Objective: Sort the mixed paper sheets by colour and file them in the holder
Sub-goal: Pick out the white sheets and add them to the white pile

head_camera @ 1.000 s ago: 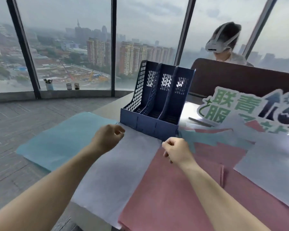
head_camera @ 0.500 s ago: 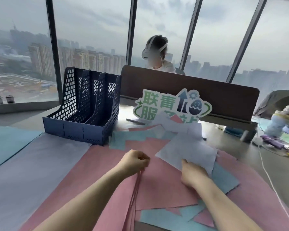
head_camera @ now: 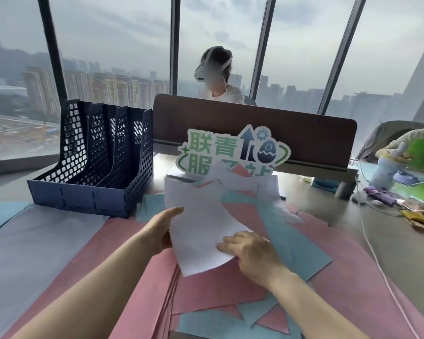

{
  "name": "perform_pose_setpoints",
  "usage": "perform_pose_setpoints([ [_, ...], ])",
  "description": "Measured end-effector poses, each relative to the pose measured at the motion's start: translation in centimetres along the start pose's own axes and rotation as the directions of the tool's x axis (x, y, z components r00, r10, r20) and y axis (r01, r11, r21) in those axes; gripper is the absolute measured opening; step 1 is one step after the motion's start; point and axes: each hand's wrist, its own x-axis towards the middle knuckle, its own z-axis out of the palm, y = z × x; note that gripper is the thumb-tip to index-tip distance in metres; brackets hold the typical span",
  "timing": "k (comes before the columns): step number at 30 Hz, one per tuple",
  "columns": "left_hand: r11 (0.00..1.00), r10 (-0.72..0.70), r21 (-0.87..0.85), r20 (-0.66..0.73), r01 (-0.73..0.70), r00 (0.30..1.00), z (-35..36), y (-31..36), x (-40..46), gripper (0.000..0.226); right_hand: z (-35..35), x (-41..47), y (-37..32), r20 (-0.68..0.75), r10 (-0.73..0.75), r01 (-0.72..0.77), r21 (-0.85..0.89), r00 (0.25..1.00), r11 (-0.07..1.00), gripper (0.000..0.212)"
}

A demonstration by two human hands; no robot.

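White sheet [head_camera: 201, 216] lifted at desk centre, above the pink and blue pile [head_camera: 291, 231]. Left hand [head_camera: 160, 228] grips its left edge; right hand [head_camera: 252, 253] lies flat on it, fingers straight. Holder [head_camera: 93, 199] stands empty at 10 o'clock. Advice: separate only white sheets, square edges before filing.

Both bare forearms reached forward. The left hand [head_camera: 160, 231] was at the left edge of a white sheet [head_camera: 201, 223], thumb extended along it. The right hand [head_camera: 251, 253] lay on the same sheet, fingers spread and nearly straight.
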Motion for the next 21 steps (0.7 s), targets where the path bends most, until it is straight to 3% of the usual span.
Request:
perform_pose_setpoints([
  [3,0.997,0.069,0.039,-0.147,-0.064,0.987,-1.0,-0.9,0.5,0.031,-0.2,0.7,-1.0,0.073,-0.067,0.066,0.014,0.995,0.998,0.07],
  [6,0.98,0.17,0.143,-0.246,-0.137,0.954,-2.2,-0.8,0.4,0.029,-0.4,1.7,-1.0,0.299,0.073,-0.11,0.109,0.951,0.988,0.064],
  [9,0.96,0.233,0.219,-0.288,-0.173,0.929,-3.6,0.2,0.5,0.035,-0.1,2.8,0.6,0.223,0.379,-0.426,0.234,0.898,0.874,0.047],
  [12,0.943,0.272,0.269,-0.287,-0.195,0.918,-4.6,0.9,1.1,0.047,0.8,4.5,2.5,0.169,0.563,-0.587,0.279,0.809,0.76,0.038],
  [16,0.962,0.234,0.2,-0.26,-0.185,0.937,-5.5,0.4,2.0,0.045,2.1,8.5,4.6,0.16,0.599,-0.614,0.33,0.785,0.717,0.032],
  [21,0.98,0.184,0.122,-0.242,-0.159,0.953,-5.8,0.1,1.9,0.026,4.6,15.5,8.1,0.211,0.602,-0.638,0.283,0.77,0.716,0.045],
])
